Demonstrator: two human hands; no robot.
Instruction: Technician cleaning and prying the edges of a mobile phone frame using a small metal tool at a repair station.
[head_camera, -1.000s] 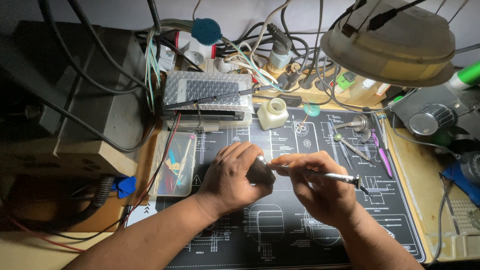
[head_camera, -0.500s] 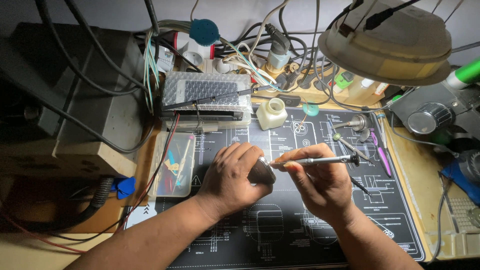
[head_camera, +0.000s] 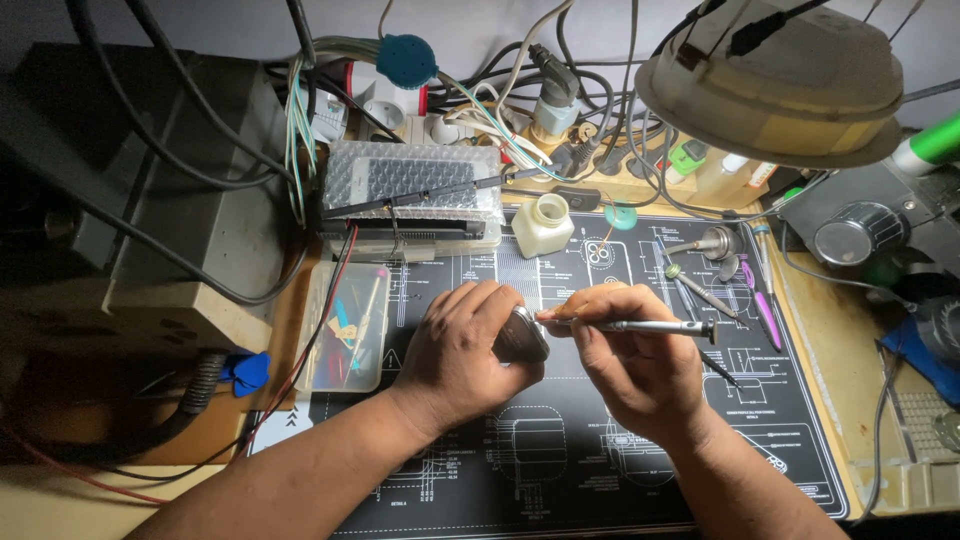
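Note:
My left hand is closed around a small dark rounded device, held just above the black work mat at its middle. My right hand grips a slim metal screwdriver lying almost level, its tip touching the top edge of the device. The two hands sit side by side, fingertips almost meeting. Most of the device is hidden behind my left fingers.
A clear plastic tray of small tools lies left of the hands. A small white bottle and a bubble-wrapped box stand behind. Loose tools lie to the right. A lamp shade overhangs the upper right, with tangled cables behind.
The screwdriver has swung from sloping down to the right to nearly level, and my right hand has shifted slightly upward. My left hand has kept its hold on the device.

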